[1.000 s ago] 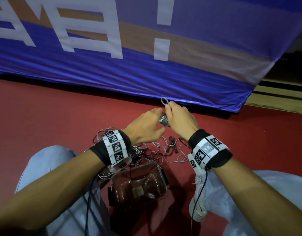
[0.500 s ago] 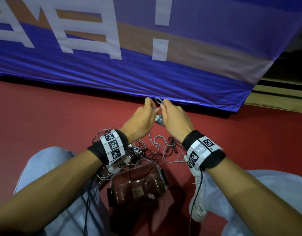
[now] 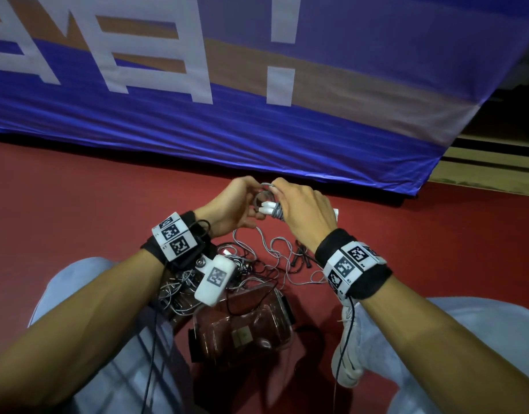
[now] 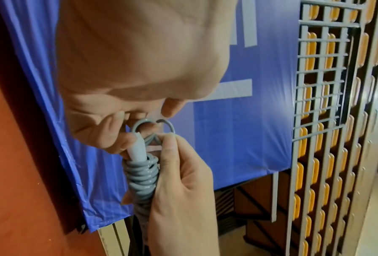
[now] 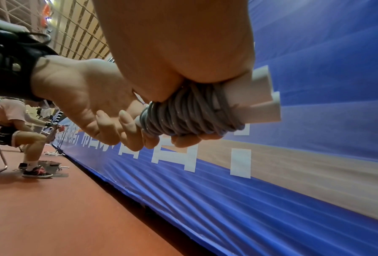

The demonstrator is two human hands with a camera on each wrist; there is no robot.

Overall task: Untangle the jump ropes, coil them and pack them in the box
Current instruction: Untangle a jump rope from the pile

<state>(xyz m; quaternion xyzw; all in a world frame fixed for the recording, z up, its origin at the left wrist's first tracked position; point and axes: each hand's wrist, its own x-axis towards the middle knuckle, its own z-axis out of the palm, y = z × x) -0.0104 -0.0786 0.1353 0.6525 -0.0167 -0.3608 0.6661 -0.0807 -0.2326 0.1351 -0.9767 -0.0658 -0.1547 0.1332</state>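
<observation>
**Tucking the last loop of the coiled rope**

The right hand [image 3: 302, 210] is gripping the grey plastic jump rope with white handles [image 5: 190, 112], already wound tightly around its handles, above the red floor [image 3: 78, 198]. The left hand [image 3: 233, 204] is pinching the final loop [image 4: 153, 126]. I think it is best keeping tension while tucking, otherwise the coil loosens. The clear plastic box [image 3: 245, 327] is waiting below, beside the tangled ropes [image 3: 257, 258].

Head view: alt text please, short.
Both hands hold a coiled grey jump rope with white handles above a red floor: right hand grips the coil, left hand works its end loop. Below lie tangled ropes and a clear box.
</observation>
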